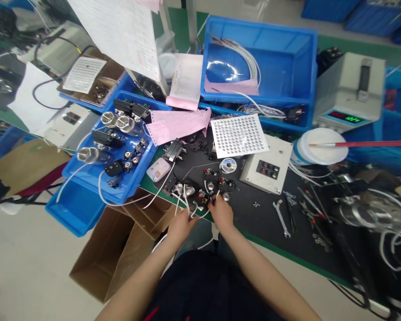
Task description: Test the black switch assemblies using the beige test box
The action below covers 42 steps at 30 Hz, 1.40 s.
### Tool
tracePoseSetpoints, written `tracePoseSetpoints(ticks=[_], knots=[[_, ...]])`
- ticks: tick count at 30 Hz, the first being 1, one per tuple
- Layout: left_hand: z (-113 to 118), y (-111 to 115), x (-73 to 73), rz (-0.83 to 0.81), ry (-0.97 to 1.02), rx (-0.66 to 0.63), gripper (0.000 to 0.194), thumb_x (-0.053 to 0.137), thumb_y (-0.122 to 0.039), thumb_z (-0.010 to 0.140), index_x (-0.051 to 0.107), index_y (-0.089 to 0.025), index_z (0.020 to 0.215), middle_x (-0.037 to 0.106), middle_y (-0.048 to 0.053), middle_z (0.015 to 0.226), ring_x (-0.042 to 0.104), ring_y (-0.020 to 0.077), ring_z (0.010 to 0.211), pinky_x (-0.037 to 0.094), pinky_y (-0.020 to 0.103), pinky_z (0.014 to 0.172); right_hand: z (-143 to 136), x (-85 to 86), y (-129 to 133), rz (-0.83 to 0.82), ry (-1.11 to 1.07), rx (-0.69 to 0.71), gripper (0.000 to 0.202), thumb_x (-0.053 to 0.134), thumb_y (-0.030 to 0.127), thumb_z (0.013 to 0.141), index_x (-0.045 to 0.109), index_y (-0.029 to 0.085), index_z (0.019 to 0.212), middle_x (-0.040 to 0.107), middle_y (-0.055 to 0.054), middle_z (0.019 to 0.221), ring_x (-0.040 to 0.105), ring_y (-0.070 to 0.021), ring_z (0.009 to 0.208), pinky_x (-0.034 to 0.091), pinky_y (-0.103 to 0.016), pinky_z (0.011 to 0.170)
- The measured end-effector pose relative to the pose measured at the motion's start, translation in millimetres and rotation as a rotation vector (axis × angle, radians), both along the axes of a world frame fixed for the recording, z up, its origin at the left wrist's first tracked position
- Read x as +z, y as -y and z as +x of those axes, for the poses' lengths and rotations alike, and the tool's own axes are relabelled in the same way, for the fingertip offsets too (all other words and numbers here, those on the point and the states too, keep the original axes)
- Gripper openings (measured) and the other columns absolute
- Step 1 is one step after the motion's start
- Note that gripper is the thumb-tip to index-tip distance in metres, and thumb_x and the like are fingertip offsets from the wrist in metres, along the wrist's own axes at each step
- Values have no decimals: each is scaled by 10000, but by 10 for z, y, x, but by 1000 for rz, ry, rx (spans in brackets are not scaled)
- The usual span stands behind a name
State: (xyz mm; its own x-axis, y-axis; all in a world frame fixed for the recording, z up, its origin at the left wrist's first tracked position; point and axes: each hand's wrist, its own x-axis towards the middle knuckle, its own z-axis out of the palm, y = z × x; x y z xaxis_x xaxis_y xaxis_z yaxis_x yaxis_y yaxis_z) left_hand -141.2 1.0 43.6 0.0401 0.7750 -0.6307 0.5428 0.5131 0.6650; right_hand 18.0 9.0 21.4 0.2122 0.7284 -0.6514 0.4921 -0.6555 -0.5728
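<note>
My left hand (181, 225) pinches thin white wires (184, 201) at the near edge of the black bench mat (254, 214). Beside it, my right hand (221, 213) grips the white wire end of a small black-and-metal part (210, 188). Several such wired parts lie in a cluster just beyond my fingers. A small solder spool (228, 165) rests behind them. What the fingertips touch is partly hidden.
A blue tray (87, 176) of black components and metal cups overhangs the bench at left. A perforated white plate (238, 135), grey switch box (267, 167), wrench (281, 217), white tub (316, 147), power supply (349, 91) and big blue bin (257, 58) lie around. Cardboard boxes (120, 249) stand below.
</note>
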Motion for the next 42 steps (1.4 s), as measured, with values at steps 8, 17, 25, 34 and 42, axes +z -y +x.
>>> tracePoseSetpoints(ticks=[8,17,25,34,42], knots=[[234,-43,129,-104,379,90,355,580,-477,752,461,-193,575,459,-3,628,507,184,718,386,311,729,173,146,22,-30,-242,-187,140,557,282,881,539,143,873,560,-14,851,553,-150,776,464,-328,731],[389,-343,795,-260,836,303,428,549,-600,753,415,-197,810,190,-121,510,92,52,401,129,171,380,383,896,62,-59,-903,-493,457,673,538,683,498,153,857,187,131,505,108,-39,424,68,-187,397],[640,12,1368,-87,456,-359,313,421,-506,880,455,-226,743,460,-32,506,439,126,406,332,247,437,288,1594,716,-68,-1097,-586,533,636,675,687,461,180,777,362,89,514,182,-28,420,63,-187,397],[1384,351,1518,470,-228,-1572,310,364,13,781,559,-113,986,651,129,754,662,264,651,485,322,540,479,1606,1239,118,-1118,-1186,594,719,697,535,502,162,678,439,59,533,341,-58,469,228,-175,414],[2016,834,1666,548,77,-2208,233,412,-235,905,512,-146,1096,709,77,870,692,248,676,547,318,555,961,1593,2202,592,-1131,-1790,397,811,434,620,528,159,661,491,58,547,440,-67,484,423,-198,502]])
